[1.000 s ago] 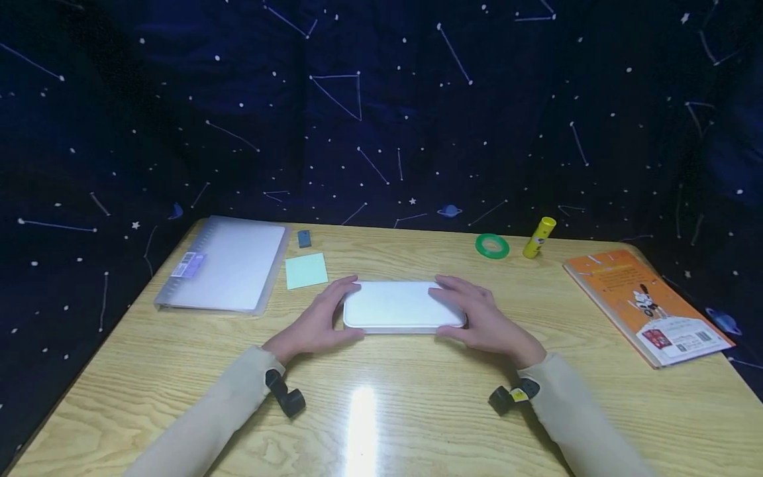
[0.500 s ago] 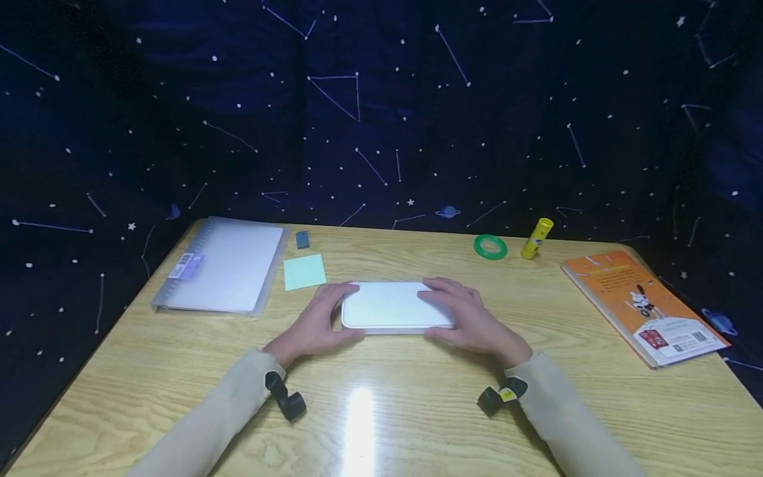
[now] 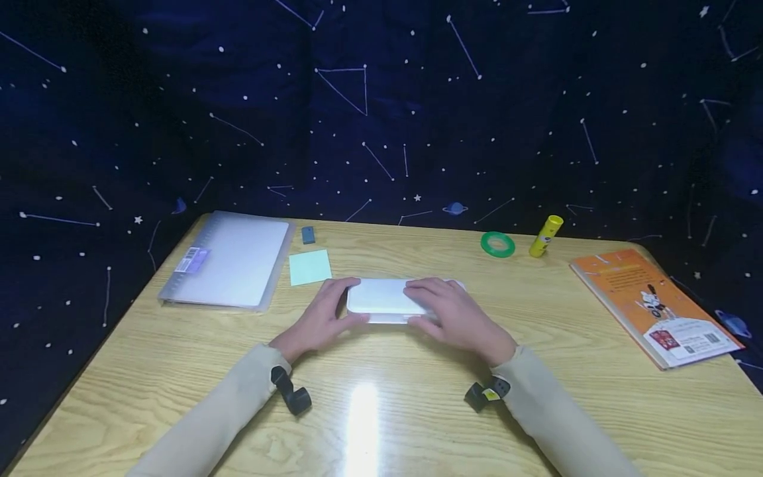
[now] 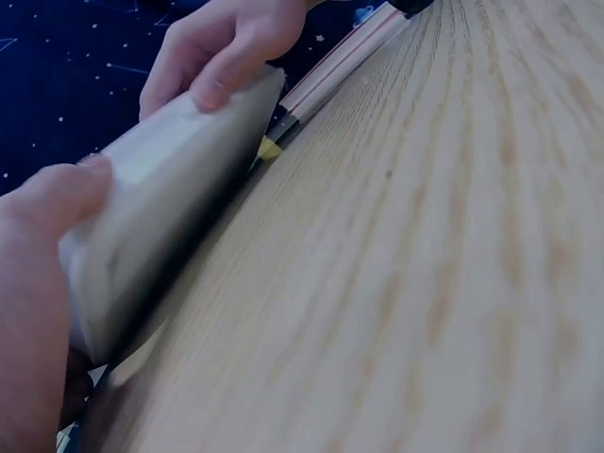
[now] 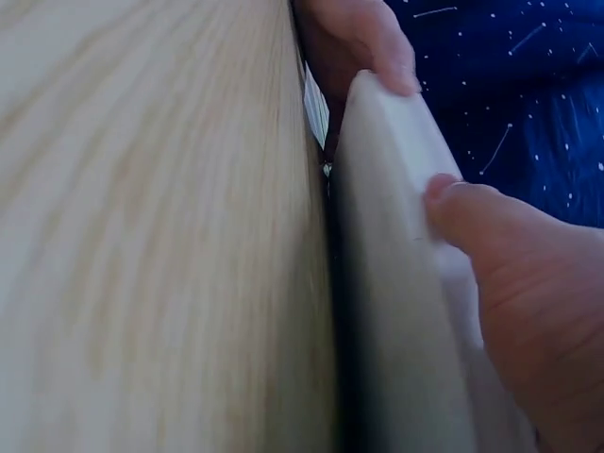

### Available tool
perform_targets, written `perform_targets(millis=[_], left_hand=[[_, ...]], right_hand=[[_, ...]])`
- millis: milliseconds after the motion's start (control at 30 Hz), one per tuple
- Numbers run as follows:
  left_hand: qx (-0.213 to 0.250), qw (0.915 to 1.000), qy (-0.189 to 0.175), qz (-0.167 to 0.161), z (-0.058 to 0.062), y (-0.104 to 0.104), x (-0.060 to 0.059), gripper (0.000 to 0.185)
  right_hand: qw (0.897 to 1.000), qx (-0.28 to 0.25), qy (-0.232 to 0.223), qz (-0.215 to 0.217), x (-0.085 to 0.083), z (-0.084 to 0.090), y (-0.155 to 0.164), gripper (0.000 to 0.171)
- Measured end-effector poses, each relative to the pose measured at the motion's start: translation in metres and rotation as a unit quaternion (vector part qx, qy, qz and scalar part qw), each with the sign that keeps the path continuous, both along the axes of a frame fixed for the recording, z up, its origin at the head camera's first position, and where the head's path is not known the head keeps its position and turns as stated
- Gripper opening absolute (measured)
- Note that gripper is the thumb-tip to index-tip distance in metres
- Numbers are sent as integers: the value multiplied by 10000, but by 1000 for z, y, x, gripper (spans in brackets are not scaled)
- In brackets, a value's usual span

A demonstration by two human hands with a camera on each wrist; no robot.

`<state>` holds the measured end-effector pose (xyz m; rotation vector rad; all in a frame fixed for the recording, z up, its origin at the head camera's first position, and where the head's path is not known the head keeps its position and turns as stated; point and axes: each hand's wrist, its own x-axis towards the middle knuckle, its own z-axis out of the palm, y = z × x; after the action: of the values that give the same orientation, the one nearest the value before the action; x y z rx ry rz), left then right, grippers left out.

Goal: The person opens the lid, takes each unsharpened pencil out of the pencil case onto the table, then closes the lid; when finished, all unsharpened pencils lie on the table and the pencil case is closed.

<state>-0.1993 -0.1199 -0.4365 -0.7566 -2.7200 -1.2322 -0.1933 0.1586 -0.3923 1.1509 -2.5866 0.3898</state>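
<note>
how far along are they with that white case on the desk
Early on. Done: both hands have a grip on the white case, the left hand at its left end and the right hand over its right part. In hand: the case sits flat on the table. Left: its lid looks closed, so opening has not begun.

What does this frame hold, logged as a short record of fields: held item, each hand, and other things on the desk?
Held item: white box, flat on the wooden table
Left hand: grips the box's left end
Right hand: fingers curled over its right part
Far left: clear binder, green sticky note, small blue eraser
Far right: green tape roll, yellow glue stick, orange book
</note>
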Motion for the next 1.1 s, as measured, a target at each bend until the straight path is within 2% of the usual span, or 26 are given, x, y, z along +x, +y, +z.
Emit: perform_targets(millis=[200,433,933,1100], left_hand=[[104,9997,-167,128,2,-1,0,64],[174,9995,-252,101,4,1,1,64],[511,9974,-379,-338,6,4,4,63],[481,9973,-392,-400,6,3,4,67]], right_hand=[[9988,302,369,-79,4,6,-4,46],[9970,317,710,6,4,6,-5,46],[9959,327,845,65,6,6,-5,56],[9965,287,779,82,7,7,-6,49]])
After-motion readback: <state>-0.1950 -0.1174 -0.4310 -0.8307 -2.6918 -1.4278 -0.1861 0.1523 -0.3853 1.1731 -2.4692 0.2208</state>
